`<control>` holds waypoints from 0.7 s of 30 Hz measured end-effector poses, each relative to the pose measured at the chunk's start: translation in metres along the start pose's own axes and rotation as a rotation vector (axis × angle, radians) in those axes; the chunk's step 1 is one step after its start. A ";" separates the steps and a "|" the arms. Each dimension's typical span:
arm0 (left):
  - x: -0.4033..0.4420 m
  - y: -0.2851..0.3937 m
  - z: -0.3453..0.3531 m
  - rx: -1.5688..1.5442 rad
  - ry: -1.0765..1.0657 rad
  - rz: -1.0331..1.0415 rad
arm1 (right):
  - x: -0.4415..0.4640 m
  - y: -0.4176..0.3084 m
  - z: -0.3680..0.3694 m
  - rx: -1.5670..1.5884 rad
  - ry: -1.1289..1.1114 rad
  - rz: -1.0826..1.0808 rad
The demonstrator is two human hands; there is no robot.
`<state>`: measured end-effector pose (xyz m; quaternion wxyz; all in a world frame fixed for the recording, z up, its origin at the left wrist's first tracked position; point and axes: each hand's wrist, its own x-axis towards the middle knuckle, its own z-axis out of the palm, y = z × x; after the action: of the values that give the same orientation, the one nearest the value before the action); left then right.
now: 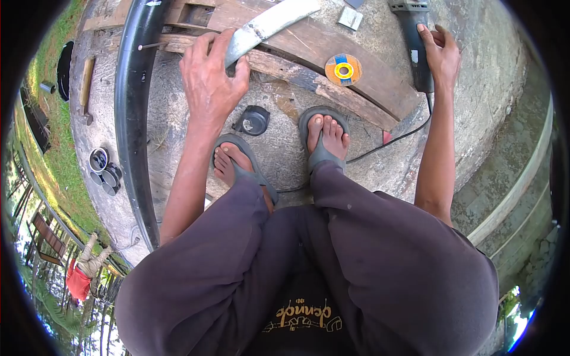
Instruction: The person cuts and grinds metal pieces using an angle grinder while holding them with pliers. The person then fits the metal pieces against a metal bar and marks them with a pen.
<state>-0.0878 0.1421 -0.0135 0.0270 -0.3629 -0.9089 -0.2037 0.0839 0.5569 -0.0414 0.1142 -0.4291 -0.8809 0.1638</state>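
Note:
My left hand (212,77) grips the near end of a curved, pale grey strip (270,26) between thumb and fingers. The strip lies across wooden boards, and its material is unclear. At the upper right, my right hand (442,56) is at the side of a dark angle grinder (414,53), with the thumb on its body and the other fingers curled. The grinder's head is cut off by the top edge. An orange cutting disc (343,70) with a yellow centre lies flat on a board between the hands.
A long black pipe (132,113) runs along the left, near a hammer (87,89) and black cylinders (105,172). A round black tape measure-like object (252,120) lies by my feet. The power cord (392,139) curves behind my foot. A person in red (78,280) is far off.

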 end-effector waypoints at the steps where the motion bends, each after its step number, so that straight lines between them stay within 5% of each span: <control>1: 0.000 0.002 0.000 0.004 0.012 -0.002 | 0.001 -0.002 0.003 0.053 -0.042 0.000; 6: 0.003 0.004 0.002 -0.026 0.042 -0.003 | -0.001 -0.027 0.023 -0.260 -0.135 0.005; 21: -0.014 0.009 0.003 -0.200 0.154 0.013 | -0.005 -0.025 0.027 -0.329 -0.111 -0.020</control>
<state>-0.0713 0.1405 -0.0161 0.0617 -0.3530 -0.8768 -0.3205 0.0592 0.5332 -0.0571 -0.0046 -0.4235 -0.9050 0.0395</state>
